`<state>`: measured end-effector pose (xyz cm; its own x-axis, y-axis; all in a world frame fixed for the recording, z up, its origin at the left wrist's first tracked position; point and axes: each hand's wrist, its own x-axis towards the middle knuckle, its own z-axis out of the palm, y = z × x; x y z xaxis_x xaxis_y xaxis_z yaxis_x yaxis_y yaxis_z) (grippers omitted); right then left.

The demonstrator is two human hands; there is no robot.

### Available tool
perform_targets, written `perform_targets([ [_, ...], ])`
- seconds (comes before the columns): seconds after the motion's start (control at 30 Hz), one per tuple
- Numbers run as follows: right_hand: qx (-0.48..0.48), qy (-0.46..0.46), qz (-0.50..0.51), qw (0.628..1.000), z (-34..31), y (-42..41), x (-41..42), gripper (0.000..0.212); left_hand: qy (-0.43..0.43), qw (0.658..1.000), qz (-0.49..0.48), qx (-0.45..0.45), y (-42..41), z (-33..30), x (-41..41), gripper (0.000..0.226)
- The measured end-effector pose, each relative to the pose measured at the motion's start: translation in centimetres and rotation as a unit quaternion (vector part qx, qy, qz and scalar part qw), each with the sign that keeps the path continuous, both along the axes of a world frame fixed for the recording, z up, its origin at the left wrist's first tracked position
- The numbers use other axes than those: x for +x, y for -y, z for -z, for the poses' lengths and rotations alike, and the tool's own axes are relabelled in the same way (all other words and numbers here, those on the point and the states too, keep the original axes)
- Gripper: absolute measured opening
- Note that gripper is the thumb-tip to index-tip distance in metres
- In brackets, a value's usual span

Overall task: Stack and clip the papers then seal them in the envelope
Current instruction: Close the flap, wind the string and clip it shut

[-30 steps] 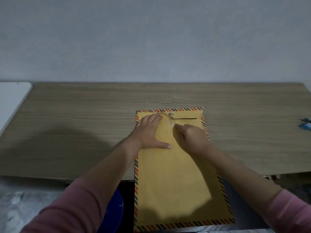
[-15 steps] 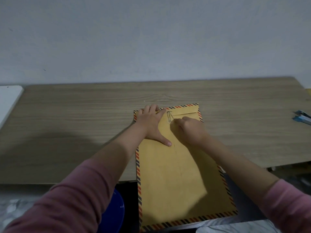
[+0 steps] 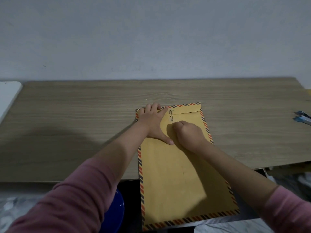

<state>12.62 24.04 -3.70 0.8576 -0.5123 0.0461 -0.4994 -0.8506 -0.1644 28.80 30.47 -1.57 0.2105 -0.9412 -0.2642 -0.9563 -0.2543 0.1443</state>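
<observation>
A large yellow-brown envelope (image 3: pixel 175 174) with a red and black striped border lies lengthwise on the wooden table (image 3: pixel 80 118), its near end hanging over the table's front edge. Its flap at the far end is folded down, and a metal clip (image 3: pixel 171 115) lies over the flap's edge. My left hand (image 3: pixel 154 122) rests flat on the envelope's far left corner, fingers spread, index finger next to the clip. My right hand (image 3: pixel 186 135) is curled just below the clip, fingertips at its lower end. No papers are visible.
A blue stapler-like object (image 3: pixel 302 117) lies at the table's right edge. A white surface (image 3: pixel 7 96) adjoins the table on the left. A blue stool (image 3: pixel 117 214) stands below the table's front edge. A plain wall rises behind the table.
The clip has turned from a small fastener with a string running right to lying lengthwise over the flap. My left hand slid up to the envelope's far corner. The view shifted slightly.
</observation>
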Motion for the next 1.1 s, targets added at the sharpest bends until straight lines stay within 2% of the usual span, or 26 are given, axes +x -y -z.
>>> perform_targets([
  [0.13,-0.044,0.009,-0.030,0.999,0.2,0.5,-1.0,0.014,-0.002,1.000,0.002,-0.005,-0.1,0.1,0.1,0.141],
  [0.27,-0.010,0.029,-0.025,0.999,0.2,0.0,0.3,0.010,-0.016,0.999,0.004,-0.028,-0.2,0.4,0.2,0.140],
  [0.4,0.008,-0.004,-0.055,0.998,-0.8,0.3,2.9,0.017,-0.062,0.993,-0.012,-0.099,-1.4,1.4,0.2,0.135],
  [0.5,0.043,0.017,-0.053,0.998,-1.7,1.8,4.5,0.023,-0.098,0.987,-0.018,-0.128,-2.6,2.2,0.2,0.129],
  [0.6,0.066,0.019,-0.064,0.996,-2.3,3.6,5.8,0.022,-0.086,0.988,-0.003,-0.129,-3.0,2.4,0.4,0.126],
  [0.77,0.122,0.018,0.012,0.992,-2.2,7.3,6.5,0.015,-0.075,0.989,0.001,-0.129,-3.6,3.3,0.5,0.123],
  [1.1,0.254,0.064,0.043,0.964,-2.7,8.8,7.1,0.012,-0.039,0.988,0.018,-0.150,-4.0,3.8,0.3,0.113],
])
